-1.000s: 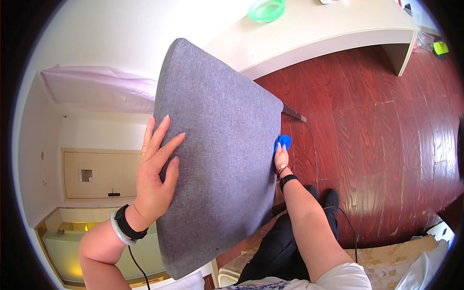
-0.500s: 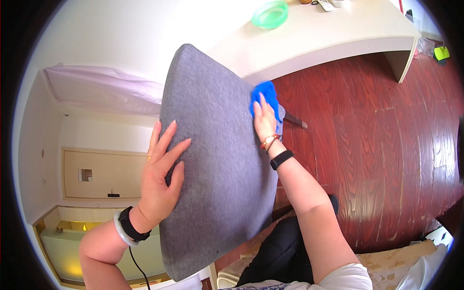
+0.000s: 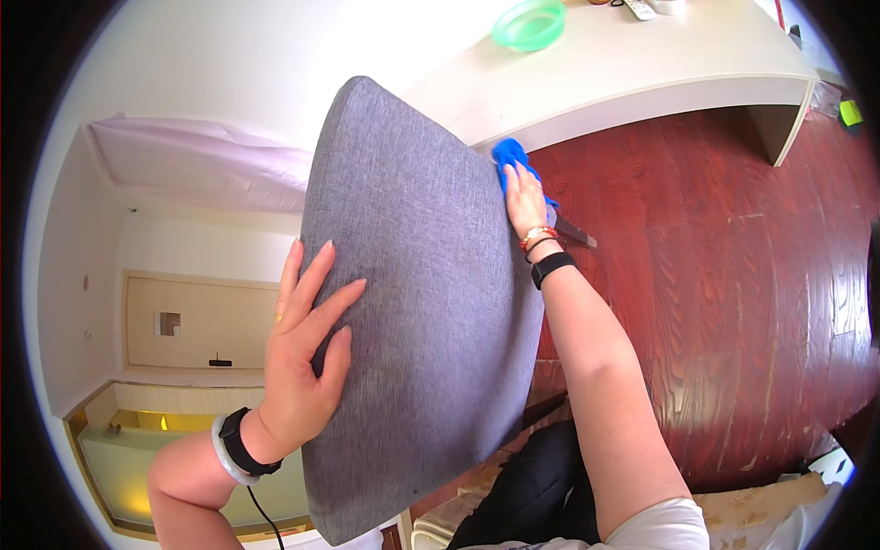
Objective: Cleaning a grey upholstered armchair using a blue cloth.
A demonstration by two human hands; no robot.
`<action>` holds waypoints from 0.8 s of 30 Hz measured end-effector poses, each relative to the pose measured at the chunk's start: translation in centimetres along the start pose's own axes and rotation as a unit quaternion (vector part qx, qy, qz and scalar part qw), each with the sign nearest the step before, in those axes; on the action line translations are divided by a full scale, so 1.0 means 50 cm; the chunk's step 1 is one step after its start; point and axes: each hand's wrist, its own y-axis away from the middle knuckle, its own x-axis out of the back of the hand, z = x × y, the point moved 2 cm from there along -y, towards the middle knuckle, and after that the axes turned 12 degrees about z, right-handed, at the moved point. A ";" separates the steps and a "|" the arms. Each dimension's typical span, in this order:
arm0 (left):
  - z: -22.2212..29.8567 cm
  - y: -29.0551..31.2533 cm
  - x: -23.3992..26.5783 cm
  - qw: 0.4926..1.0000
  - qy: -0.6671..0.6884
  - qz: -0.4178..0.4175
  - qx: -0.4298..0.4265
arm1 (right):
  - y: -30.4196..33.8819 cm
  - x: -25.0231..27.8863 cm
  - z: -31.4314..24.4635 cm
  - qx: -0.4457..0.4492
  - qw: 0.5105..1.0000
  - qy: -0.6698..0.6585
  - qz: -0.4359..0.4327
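A chair with grey fabric upholstery (image 3: 417, 275) stands tilted in front of me, its broad padded face toward me. My left hand (image 3: 307, 344) lies against its left edge, fingers spread over the fabric. At the upper right edge, my right hand (image 3: 525, 197) presses a blue cloth (image 3: 510, 156) to the upholstery. The cloth bunches around the fingers and partly hangs beyond the edge. One dark chair leg (image 3: 577, 235) sticks out behind my right hand; most of the chair's frame is hidden.
Beyond the chair is a white table (image 3: 642, 69) bearing a green plastic bowl (image 3: 530, 26) and a remote control (image 3: 640, 9). Reddish wood flooring (image 3: 706, 275) spreads to the right. A beige door (image 3: 197, 321) is at the left, and patterned bedding (image 3: 756, 513) lies at lower right.
My right hand and the blue cloth have shifted slightly right and up, now over the chair's edge. The left hand stays nearly in place. The view has moved a little.
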 end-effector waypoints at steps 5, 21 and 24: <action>-0.002 0.003 0.003 1.000 -0.001 -0.004 0.003 | 0.037 -0.012 0.140 -0.134 0.990 0.031 -0.037; -0.003 0.002 0.003 0.999 0.012 0.033 -0.025 | 0.386 0.086 0.262 -0.314 0.942 0.035 -0.115; -0.007 0.003 -0.002 0.998 0.027 0.048 -0.032 | 0.492 0.128 0.234 -0.342 0.933 0.065 -0.095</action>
